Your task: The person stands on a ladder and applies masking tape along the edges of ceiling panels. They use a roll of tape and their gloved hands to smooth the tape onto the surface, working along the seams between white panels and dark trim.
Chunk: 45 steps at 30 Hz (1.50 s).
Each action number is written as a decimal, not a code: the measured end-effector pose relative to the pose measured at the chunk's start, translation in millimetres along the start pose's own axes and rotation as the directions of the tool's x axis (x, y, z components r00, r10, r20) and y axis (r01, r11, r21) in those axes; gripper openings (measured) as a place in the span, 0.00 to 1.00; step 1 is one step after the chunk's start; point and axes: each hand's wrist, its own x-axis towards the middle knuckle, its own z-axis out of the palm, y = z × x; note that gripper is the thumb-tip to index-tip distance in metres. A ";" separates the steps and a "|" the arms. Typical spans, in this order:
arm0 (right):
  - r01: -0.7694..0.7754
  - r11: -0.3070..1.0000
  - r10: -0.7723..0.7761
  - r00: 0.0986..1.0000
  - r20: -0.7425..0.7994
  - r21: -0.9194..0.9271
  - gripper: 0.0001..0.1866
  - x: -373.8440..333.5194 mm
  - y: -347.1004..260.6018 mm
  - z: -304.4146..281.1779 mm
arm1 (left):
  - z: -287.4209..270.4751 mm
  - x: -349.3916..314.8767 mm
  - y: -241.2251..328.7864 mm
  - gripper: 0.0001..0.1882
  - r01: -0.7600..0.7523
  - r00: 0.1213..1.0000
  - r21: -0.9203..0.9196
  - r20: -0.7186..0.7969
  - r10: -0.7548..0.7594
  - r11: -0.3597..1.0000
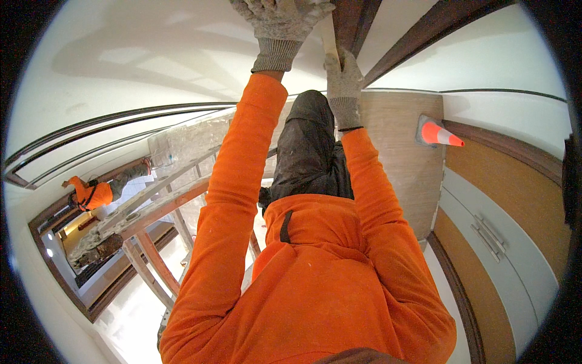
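Note:
My left hand point(280, 24), in a dusty grey knit glove, is up at the top edge against the pale wall. Most of its fingers are cut off by the frame, and one digit stretches right to the upper end of a thin pale strip point(329, 36). Lower and to the right, my right hand point(344, 79), gloved alike, is closed around the strip's lower end. The strip runs beside a dark brown upright trim point(350, 24) on the wall. I cannot make out the strip's exact kind.
A ladder-like frame with grey and orange rails point(163, 209) stands at my left. Beyond it, another person in orange point(94, 193) is by a doorway. An orange-and-white cone point(439, 133) is at right, near a panel with long metal handles point(488, 236).

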 end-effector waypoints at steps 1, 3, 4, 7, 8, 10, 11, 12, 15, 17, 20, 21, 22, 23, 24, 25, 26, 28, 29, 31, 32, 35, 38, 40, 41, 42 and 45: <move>-0.011 1.000 0.011 0.999 0.036 0.010 0.22 -0.7 -1.7 -2.1 | 0.0 -1.0 -0.8 0.66 0.002 1.000 0.000 0.002 -0.002 1.000; -0.034 0.999 0.031 0.994 0.108 0.030 0.20 -0.8 -4.7 -7.4 | 0.0 -3.2 -1.7 0.66 0.008 1.000 -0.003 0.008 -0.008 1.000; -0.028 1.000 0.029 0.996 0.083 -0.013 0.20 -2.2 0.4 -5.7 | 0.1 -3.4 -0.7 0.66 0.010 1.000 -0.008 0.010 -0.009 1.000; -0.014 0.998 0.018 0.998 0.055 -0.058 0.18 -5.4 10.8 -0.8 | 2.2 -9.4 2.3 0.66 0.036 0.998 0.002 0.049 -0.036 0.999; -0.012 1.000 0.014 0.997 0.077 -0.019 0.18 -5.6 5.4 -4.9 | 3.0 -13.4 2.3 0.67 0.050 0.996 0.011 0.068 -0.051 0.999; -0.024 1.000 0.022 0.995 0.093 0.013 0.18 -5.3 2.8 -6.3 | 5.2 -19.0 -0.4 0.67 0.046 0.997 0.000 0.063 -0.046 0.999; -0.036 0.999 0.036 0.995 0.088 0.006 0.18 -4.8 4.9 -4.8 | 6.7 -21.1 -1.1 0.67 0.043 0.997 -0.007 0.059 -0.042 0.999; -0.049 0.999 0.049 0.995 0.083 -0.001 0.18 -4.7 6.7 -3.9 | 8.6 -23.2 -1.1 0.67 0.037 0.998 -0.004 0.046 -0.037 0.999; -0.034 0.999 0.032 0.996 0.085 0.022 0.18 -4.4 10.7 -6.4 | 12.5 -26.1 -0.4 0.68 0.032 0.999 0.008 0.034 -0.032 0.999; -0.090 0.996 0.087 0.991 0.102 0.025 0.19 -4.6 15.9 -4.5 | 12.5 -26.5 0.6 0.68 0.039 0.997 0.012 0.062 -0.040 0.999; -0.103 0.994 0.099 0.988 0.114 0.026 0.20 -6.4 20.1 -4.7 | 16.7 -27.3 0.9 0.67 0.026 1.000 0.012 0.000 -0.026 1.000; -0.095 0.995 0.092 0.989 0.116 0.027 0.20 -7.2 20.7 -4.8 | 17.4 -28.7 0.2 0.67 0.029 1.000 0.017 0.001 -0.029 0.999; -0.103 0.995 0.101 0.988 0.116 0.015 0.21 -7.1 20.7 -5.3 | 18.2 -29.0 0.9 0.67 0.030 1.000 0.019 0.001 -0.030 0.999; -0.111 0.994 0.110 0.987 0.116 0.003 0.21 -7.0 20.7 -5.7 | 19.0 -29.2 1.2 0.67 0.032 0.999 0.021 0.002 -0.032 0.999; -0.119 0.993 0.119 0.986 0.116 -0.009 0.21 -6.9 20.7 -6.1 | 19.9 -29.0 1.1 0.67 0.024 1.000 0.026 -0.016 -0.023 0.999; -0.125 0.992 0.124 0.985 0.124 -0.001 0.21 -7.1 20.7 -6.6 | 20.7 -28.4 1.0 0.67 0.015 0.999 0.031 -0.035 -0.014 0.999; -0.131 0.991 0.129 0.983 0.131 0.007 0.22 -7.4 20.7 -7.0 | 21.3 -28.1 0.9 0.67 0.007 0.999 0.036 -0.054 -0.005 0.999; -0.137 0.991 0.134 0.981 0.143 0.007 0.22 -7.4 20.7 -7.6 | 21.6 -27.4 -0.6 0.67 0.000 0.998 0.048 -0.060 0.003 0.999; -0.136 0.991 0.135 0.980 0.147 -0.002 0.21 -7.3 20.7 -8.0 | 21.7 -27.0 -1.4 0.67 -0.004 0.998 0.054 -0.063 0.007 0.999; -0.150 0.988 0.143 0.979 0.142 0.036 0.21 -9.0 16.5 -8.2 | 21.6 -28.0 -1.8 0.67 0.008 0.999 0.054 -0.052 -0.005 0.998; -0.163 0.983 0.151 0.979 0.134 0.083 0.20 -12.7 11.6 -7.6 | 21.8 -28.8 -2.3 0.67 0.014 0.999 0.055 -0.046 -0.011 0.998; -0.173 0.983 0.163 0.975 0.148 0.057 0.19 -15.8 9.2 -11.2 | 21.7 -29.2 -4.3 0.67 -0.001 0.998 0.056 -0.055 0.004 0.998; -0.255 0.963 0.238 0.957 0.165 0.088 0.18 -20.5 4.7 -12.6 | 22.1 -29.8 -5.4 0.67 -0.015 0.997 0.077 -0.068 0.020 0.997; -0.251 0.964 0.234 0.957 0.170 0.086 0.21 -23.5 5.8 -13.5 | 18.8 -31.3 -5.2 0.68 -0.006 0.999 0.072 -0.034 0.008 0.997; -0.206 0.977 0.194 0.966 0.172 0.051 0.24 -26.7 13.6 -14.1 | 16.3 -31.2 -4.5 0.68 -0.001 1.000 0.070 -0.018 0.002 0.998; -0.160 0.987 0.154 0.972 0.176 0.017 0.27 -29.6 19.7 -15.1 | 14.1 -31.0 -3.6 0.68 0.003 1.000 0.063 -0.008 -0.003 0.998; 0.034 0.997 -0.023 0.989 0.148 -0.073 0.24 -43.3 31.2 -20.5 | 6.0 -29.9 -0.5 0.69 0.014 1.000 0.038 0.025 -0.015 0.999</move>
